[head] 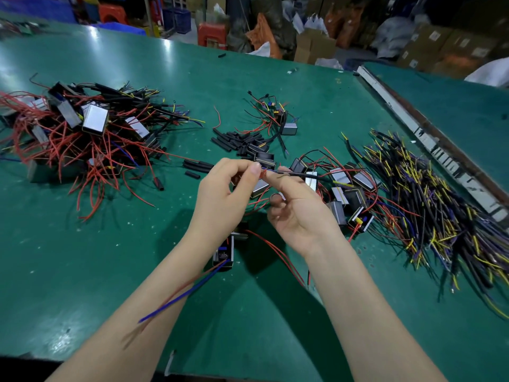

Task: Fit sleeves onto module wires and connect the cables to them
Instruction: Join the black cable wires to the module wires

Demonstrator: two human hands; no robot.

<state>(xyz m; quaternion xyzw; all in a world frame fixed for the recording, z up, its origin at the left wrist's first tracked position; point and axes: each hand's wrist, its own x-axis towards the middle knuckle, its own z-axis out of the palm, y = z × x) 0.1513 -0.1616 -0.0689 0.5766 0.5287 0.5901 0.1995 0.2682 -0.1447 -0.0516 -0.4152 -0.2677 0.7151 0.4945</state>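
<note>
Pinching thin wire ends together, left hand [223, 197] meets right hand [297, 213] gripping a black cable [308, 175]; no legible writing.

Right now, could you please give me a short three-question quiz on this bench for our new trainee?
1. True or false: the big pile of modules with red wires lies on the person's left.
2. What do the left hand and right hand pinch between them?
3. The loose black sleeves lie: A) beyond the hands, B) on the floor.

Key: 1 true; 2 a thin black cable; 3 A.
</note>
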